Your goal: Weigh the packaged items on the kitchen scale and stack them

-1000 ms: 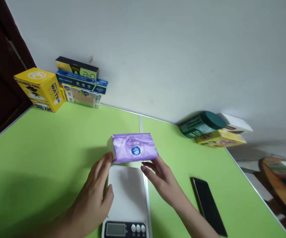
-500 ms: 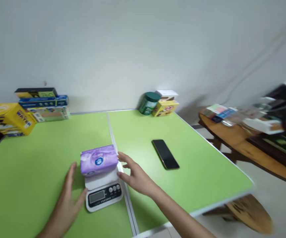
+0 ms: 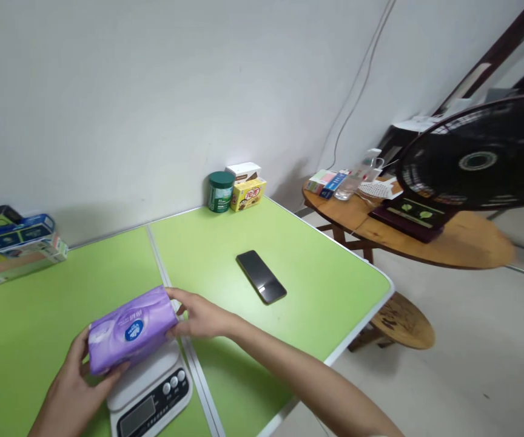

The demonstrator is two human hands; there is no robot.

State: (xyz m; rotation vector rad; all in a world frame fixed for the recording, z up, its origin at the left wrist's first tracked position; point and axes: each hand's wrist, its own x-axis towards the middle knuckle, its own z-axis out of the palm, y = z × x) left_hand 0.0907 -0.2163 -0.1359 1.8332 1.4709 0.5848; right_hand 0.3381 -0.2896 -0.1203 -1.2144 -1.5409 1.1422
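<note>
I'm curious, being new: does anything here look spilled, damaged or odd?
Nothing stands out; no spill or damage shows. The left hand and right hand hold the purple pack over the white scale.

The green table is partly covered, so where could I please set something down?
On the green table, bare patches lie between the phone and the right edge, between the phone and the green jar, and between the purple pack and the boxes at left. The scale is crowded by the pack, left hand and right hand.

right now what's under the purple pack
The white scale lies below the purple pack; its display and buttons show. The pack hides part of the platform, and whether they touch.
</note>
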